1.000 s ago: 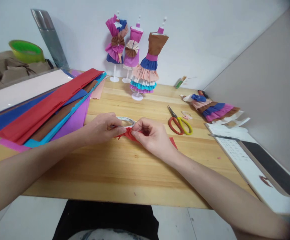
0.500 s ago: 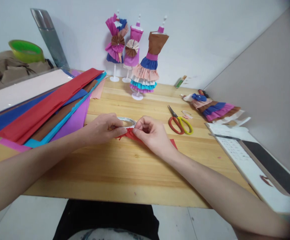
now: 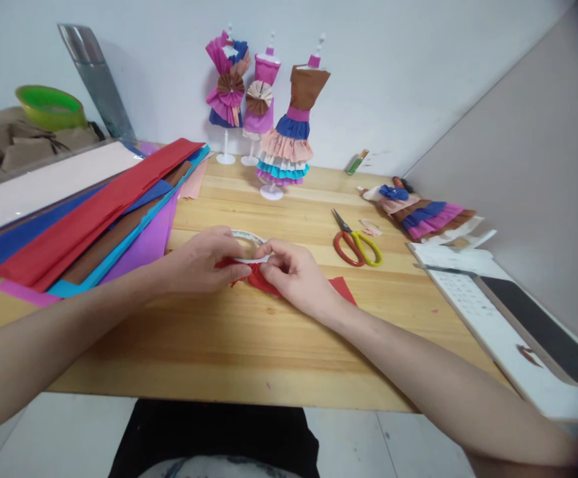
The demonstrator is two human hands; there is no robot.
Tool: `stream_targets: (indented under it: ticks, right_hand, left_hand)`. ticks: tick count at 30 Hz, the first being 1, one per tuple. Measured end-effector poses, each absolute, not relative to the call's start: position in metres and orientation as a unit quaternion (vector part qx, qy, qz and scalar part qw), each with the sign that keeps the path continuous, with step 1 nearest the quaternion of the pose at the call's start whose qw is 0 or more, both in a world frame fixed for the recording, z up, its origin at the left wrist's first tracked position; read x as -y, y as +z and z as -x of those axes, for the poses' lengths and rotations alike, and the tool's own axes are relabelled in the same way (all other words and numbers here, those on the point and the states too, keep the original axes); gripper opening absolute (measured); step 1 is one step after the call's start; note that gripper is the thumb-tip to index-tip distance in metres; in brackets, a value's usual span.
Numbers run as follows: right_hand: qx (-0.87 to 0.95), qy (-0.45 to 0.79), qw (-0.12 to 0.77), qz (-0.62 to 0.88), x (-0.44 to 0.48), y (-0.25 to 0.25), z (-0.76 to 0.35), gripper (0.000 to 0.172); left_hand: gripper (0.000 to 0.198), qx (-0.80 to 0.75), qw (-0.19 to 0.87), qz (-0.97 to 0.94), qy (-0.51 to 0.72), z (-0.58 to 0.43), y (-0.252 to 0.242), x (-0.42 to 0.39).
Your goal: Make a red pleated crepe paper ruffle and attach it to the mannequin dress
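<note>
Both hands are closed on a gathered strip of red crepe paper point(image 3: 262, 279) above the wooden table point(image 3: 209, 345). My left hand point(image 3: 206, 260) pinches its left end between thumb and fingers. My right hand point(image 3: 296, 275) pinches it a short way along, thumb in front, while the flat tail of the strip shows beyond my right wrist. Right behind the fingers lies a roll of tape point(image 3: 246, 236), partly hidden by them. Whether the fingers touch the roll, I cannot tell.
Scissors point(image 3: 356, 245) with red and yellow handles lie to the right. Folded colored paper sheets point(image 3: 104, 212) spread at left. Three dressed mini mannequins point(image 3: 296, 133) stand at the back; another point(image 3: 418, 212) lies at right beside a white board point(image 3: 448, 292).
My right hand has shifted slightly and its fingers have opened a little around the gathered paper. More of the red strip shows between the hands.
</note>
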State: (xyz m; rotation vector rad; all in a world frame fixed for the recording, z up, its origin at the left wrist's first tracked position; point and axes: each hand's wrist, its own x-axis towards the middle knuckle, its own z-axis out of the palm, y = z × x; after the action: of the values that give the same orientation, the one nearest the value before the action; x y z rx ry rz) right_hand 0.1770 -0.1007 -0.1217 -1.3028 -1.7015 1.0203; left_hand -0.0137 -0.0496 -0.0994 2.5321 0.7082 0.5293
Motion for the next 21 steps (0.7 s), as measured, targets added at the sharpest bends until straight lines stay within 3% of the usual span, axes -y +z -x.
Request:
stream_targets:
  ticks: [5,11,16,21]
  right_hand:
    - [0.69,0.353,0.365,0.516,0.101,-0.122,-0.177,0.011]
    - [0.711,0.328,0.359,0.508,0.103,-0.125,-0.175,0.01]
    - [0.72,0.321,0.354,0.503,0.106,-0.125,-0.173,0.007]
    - [0.735,0.241,0.358,0.522,0.11,-0.123,-0.174,0.026]
  left_hand:
    - [0.046,-0.271,0.341,-0.887,0.154,0.017,-0.089,0.05]
    - [0.029,-0.289,0.22,-0.905,0.22,0.011,-0.103,0.052]
    - [0.036,-0.287,0.247,-0.899,0.221,0.011,-0.106,0.055]
    - [0.031,-0.274,0.204,-0.893,0.292,0.012,-0.109,0.053]
